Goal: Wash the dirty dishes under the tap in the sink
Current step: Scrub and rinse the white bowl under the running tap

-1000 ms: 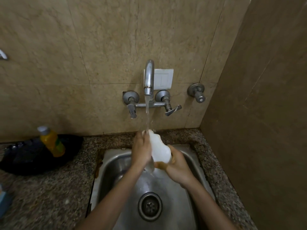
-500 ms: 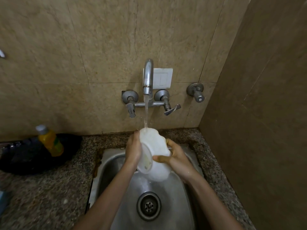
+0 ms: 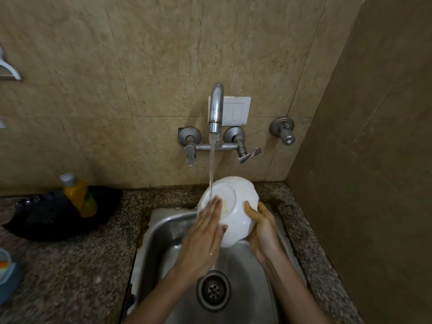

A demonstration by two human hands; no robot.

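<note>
– One dish only in view, and getting washed right now. Starting at the left?

– Starting there. Passing a dark tray (image 3: 46, 218) on the granite counter (image 3: 70, 265), far left, and a yellow bottle (image 3: 79, 195) leaning on it. Not looking like washing-up, though not telling for certain from here.

– Moving right to the sink (image 3: 163, 230)?

– Finding nothing in the basin except the drain (image 3: 213, 289) at the near end. Not seeing any other dishes piled inside.

– Reaching the left hand (image 3: 203, 237) next?

– Pressing flat against the upturned base of the white bowl (image 3: 236, 206), fingers straight and together, not gripping. Apparently rubbing. Catching the stream from the tap (image 3: 216, 106) right at the fingertips.

– Holding the bowl where?

– Keeping it tilted above the far end of the sink, under the running water, underside facing up and near. Clamping its right rim with the right hand (image 3: 261, 230), fingers curled tight round the edge.

– Getting clean?

– Showing a yellowish smear on the base, just beside the left fingers, and a fainter one higher on the wall. Judging the outside as partly rinsed, not finished. Not seeing the inside at all, so not telling.

– Leaving what?

– Probably clearing those smears, turning the bowl to check the inside, then setting it aside.
</note>
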